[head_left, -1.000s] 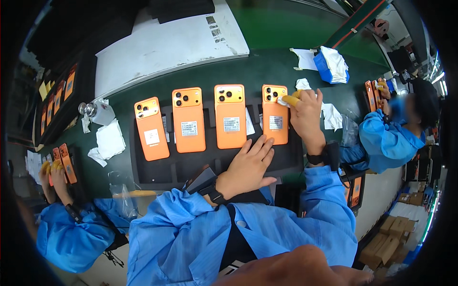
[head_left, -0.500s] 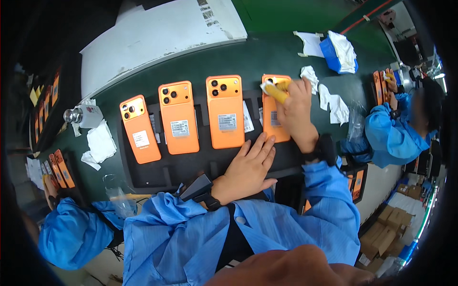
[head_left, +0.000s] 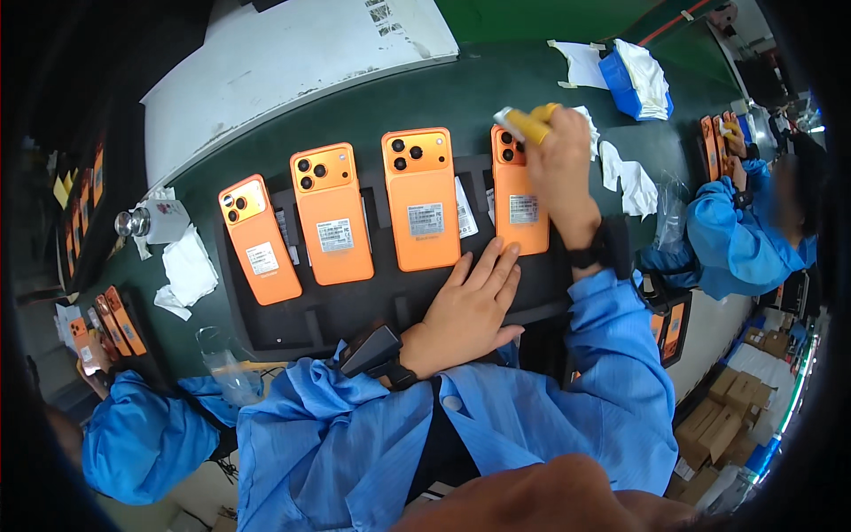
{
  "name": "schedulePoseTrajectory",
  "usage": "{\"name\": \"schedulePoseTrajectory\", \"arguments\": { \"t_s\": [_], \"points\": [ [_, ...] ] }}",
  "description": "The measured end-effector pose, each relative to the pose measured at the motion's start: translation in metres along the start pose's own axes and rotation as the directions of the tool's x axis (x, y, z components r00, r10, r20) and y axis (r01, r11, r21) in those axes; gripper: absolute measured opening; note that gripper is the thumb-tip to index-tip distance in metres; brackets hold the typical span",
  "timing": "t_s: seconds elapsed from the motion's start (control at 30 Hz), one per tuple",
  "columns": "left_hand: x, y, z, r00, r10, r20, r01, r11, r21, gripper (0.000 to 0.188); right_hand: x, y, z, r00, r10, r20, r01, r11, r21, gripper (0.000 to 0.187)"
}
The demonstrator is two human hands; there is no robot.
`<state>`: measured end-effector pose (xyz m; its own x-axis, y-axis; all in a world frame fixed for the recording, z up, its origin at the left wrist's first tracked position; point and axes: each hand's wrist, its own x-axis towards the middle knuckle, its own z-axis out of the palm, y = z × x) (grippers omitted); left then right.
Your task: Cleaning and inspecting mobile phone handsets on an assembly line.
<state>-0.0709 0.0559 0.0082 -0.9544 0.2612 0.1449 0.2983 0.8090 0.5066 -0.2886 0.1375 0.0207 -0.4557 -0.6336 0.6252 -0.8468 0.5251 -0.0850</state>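
Note:
Four orange phones lie face down side by side, camera ends away from me, in a black tray (head_left: 355, 324). At the right is one phone (head_left: 521, 222) with a label on its back; the others are the second phone (head_left: 418, 195), the third phone (head_left: 330, 213) and the leftmost phone (head_left: 259, 257). My right hand (head_left: 567, 173), with yellow finger covers (head_left: 534, 129), pinches a folded white wipe (head_left: 503, 117) by the right phone's camera lenses. Whether the wipe touches them I cannot tell. My left hand (head_left: 470, 310) lies flat, fingers stretched out, fingertips at that phone's lower edge.
On the left stand a clear bottle with a metal top (head_left: 160, 222) and crumpled white cloths (head_left: 189, 270). White cloths (head_left: 628, 177) and a blue bin (head_left: 625, 84) are at the right. Co-workers in blue sit on the left (head_left: 146, 434) and the right (head_left: 740, 235).
My right hand has moved up and slightly right with the wipe, showing more of the right phone's back. My left hand stays by its lower edge. The view has shifted a little.

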Motion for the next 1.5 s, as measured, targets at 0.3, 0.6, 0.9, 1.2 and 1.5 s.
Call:
{"name": "schedulePoseTrajectory", "arguments": {
  "t_s": [0.3,0.6,0.9,1.2,1.5],
  "points": [
    [0.003,0.001,0.002,1.0,-0.005,0.021,0.004,1.0,0.018,0.076,-0.026,-0.009,-0.001,0.994,-0.092,0.054,0.086,0.99,0.111,0.032],
    [0.007,-0.002,0.007,1.0,0.029,0.01,-0.029,0.999,-0.024,0.076,-0.038,-0.016,0.001,0.999,-0.032,0.008,0.029,0.979,0.202,0.029],
    [0.007,-0.003,0.007,1.0,0.023,-0.016,-0.023,1.0,0.008,0.074,-0.039,-0.016,-0.002,0.997,-0.061,-0.038,0.067,0.984,0.164,0.017],
    [0.007,-0.004,0.006,1.0,0.012,-0.013,-0.012,1.0,-0.013,0.076,-0.04,-0.01,-0.002,0.999,-0.042,0.023,0.04,0.996,0.074,0.029],
    [0.003,-0.005,0.01,0.999,0.025,-0.026,-0.025,1.0,0.0,0.074,-0.039,-0.004,-0.006,1.0,-0.01,-0.011,0.01,0.999,0.033,0.022]
  ]
}}
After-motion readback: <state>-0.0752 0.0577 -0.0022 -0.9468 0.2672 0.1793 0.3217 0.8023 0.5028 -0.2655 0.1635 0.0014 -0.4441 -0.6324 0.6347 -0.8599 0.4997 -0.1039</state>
